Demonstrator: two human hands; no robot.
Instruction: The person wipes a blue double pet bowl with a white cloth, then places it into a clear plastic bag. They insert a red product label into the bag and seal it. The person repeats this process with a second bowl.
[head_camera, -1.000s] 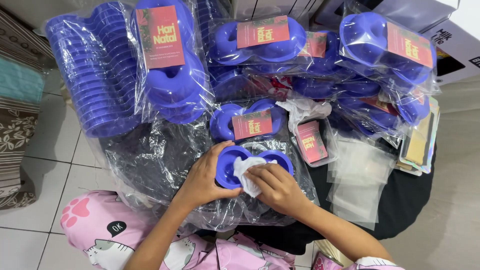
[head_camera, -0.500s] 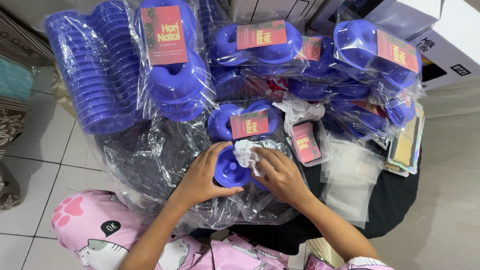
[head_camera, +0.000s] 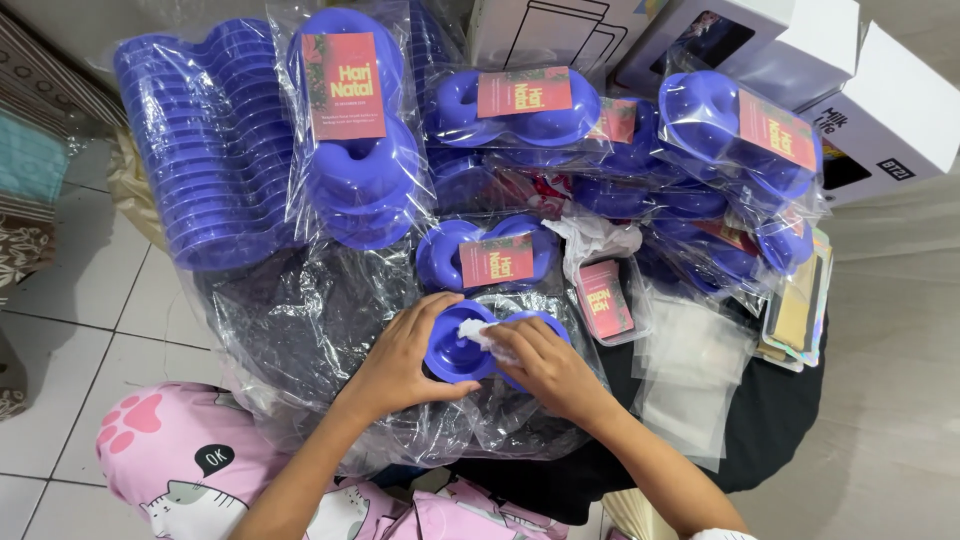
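Observation:
My left hand (head_camera: 405, 357) grips the left rim of a blue two-cup plastic dish (head_camera: 455, 350) lying on crumpled clear plastic wrap. My right hand (head_camera: 545, 368) covers the dish's right cup and presses a small white tissue (head_camera: 476, 331) against it with the fingertips. Just behind the dish lies a wrapped blue dish with a red card (head_camera: 492, 257). A small stack of red cards in a clear sleeve (head_camera: 604, 298) sits to the right of my hands.
Many wrapped blue dishes with red cards (head_camera: 352, 140) are piled at the back. A bagged stack of blue dishes (head_camera: 212, 155) stands at left. Empty clear bags (head_camera: 690, 380) lie at right. White boxes (head_camera: 885, 100) stand at the far right. My pink patterned trousers (head_camera: 180, 460) show below.
My right hand has rubbed the tissue from the dish's middle across toward the right cup. The dish and my left hand stay almost in place.

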